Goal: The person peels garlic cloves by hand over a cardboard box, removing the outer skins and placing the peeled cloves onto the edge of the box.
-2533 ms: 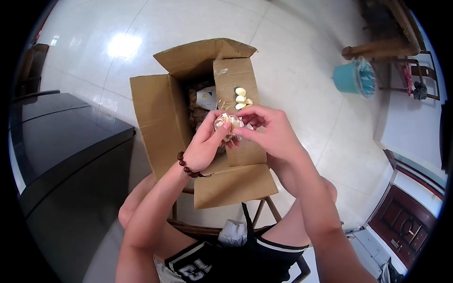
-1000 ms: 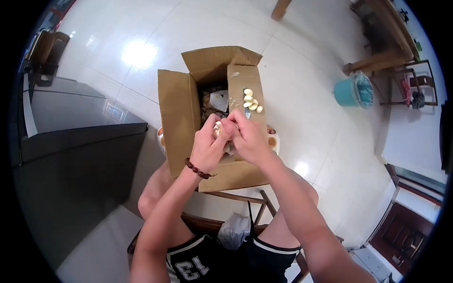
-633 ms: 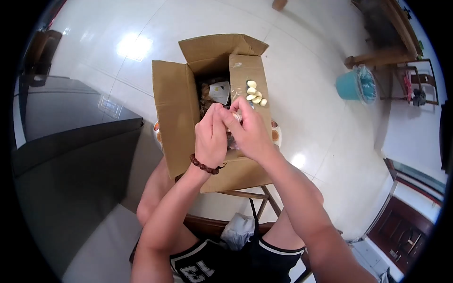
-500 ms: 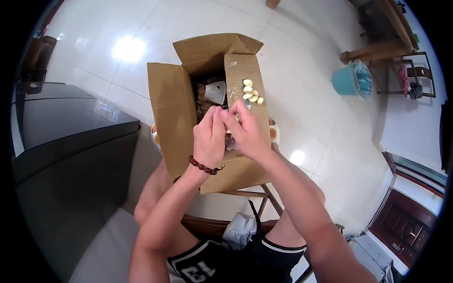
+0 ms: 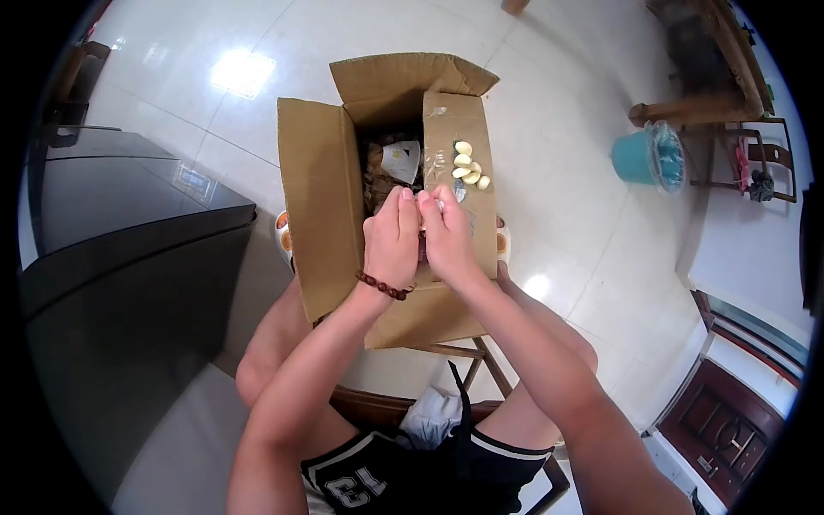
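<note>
While left hand (image 5: 393, 245) and right hand (image 5: 449, 240) curl fingers round a mostly hidden garlic bulb (image 5: 440, 205) over a cardboard box (image 5: 320, 202), peeled cloves (image 5: 469, 166) lie on its right flap (image 5: 445, 133). A teal bin (image 5: 633, 160) stands on glossy tiles (image 5: 566, 163).

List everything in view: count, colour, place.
Box: 1, brown, centre, open
Cloves: about six, cream, on box's right flap
Garlic: count unclear, pale, centre, mostly hidden
Paper-like piece: 1, white, in the box
Scraps: uncounted, brown, in the box
Frame: 1, brown, below the box
Bin: 1, turquoise, upper right
Table: 1, brown, top right
Door: 1, dark red, lower right
Cabinet: 1, dark grey, left
Floor: 1, off-white, around
Edge clutter: uncounted, mixed, right
Bracelet: 1, dark brown, left wrist
Shorts: 1, black and white, bottom
Slippers: 2, white-orange, flanking the box
Legs: 2, bare, lower centre
Arms: 2, bare, lower centre
Left hand: 1, bare, on the garlic
Right hand: 1, bare, on the garlic
</note>
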Demonstrator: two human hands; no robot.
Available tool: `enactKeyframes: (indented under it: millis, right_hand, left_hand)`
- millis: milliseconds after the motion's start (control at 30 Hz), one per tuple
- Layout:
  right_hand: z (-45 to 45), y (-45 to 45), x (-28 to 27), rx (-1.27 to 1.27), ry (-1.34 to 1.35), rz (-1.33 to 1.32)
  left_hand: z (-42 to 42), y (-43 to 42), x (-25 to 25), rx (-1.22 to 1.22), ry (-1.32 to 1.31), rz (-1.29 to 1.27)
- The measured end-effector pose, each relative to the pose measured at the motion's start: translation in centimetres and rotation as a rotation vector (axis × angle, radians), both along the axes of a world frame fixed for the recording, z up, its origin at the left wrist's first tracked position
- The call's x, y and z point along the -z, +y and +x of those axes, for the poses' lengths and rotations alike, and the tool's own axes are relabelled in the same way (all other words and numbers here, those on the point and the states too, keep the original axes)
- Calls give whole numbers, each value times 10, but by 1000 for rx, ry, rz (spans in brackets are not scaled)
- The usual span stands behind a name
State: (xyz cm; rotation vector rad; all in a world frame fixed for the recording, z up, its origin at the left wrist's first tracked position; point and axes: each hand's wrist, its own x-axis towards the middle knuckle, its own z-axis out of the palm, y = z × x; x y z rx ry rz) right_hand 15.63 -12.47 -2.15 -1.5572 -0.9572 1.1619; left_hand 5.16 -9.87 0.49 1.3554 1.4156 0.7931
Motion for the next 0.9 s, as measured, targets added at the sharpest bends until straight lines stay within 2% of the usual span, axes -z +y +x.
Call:
enactKeyframes:
  millis: [100,200,400,467,500,567,700,800,900]
  right_hand:
    - [-1,-1,27,86,54,-108]
    - [3,4,24,-76,34,-396]
    - [-12,0,43,62,162,-425]
    - [-7,4,41,-4,-56,-286]
    - [-7,4,34,-4,-55,-286]
    - [-9,5,21,-107,-277,-143]
    - [-12,11,-2,-85,-297,-86]
    - [-15,15,-17,-66,-212,-153]
    - [-19,13,-31,20,-85,-53]
  left_hand:
    - [-6,4,9,126,102,-39]
    - [-7,1,23,186,193,-52]
    - [-12,1,33,200,313,-35]
    - [-11,5,30,219,344,-53]
    - [-9,6,26,144,283,-142]
    - [-10,10,20,63,225,-229]
    - [-10,19,0,13,142,-280]
    - [-11,19,-6,-46,84,-260]
    - [-15,23,0,-152,0,-201]
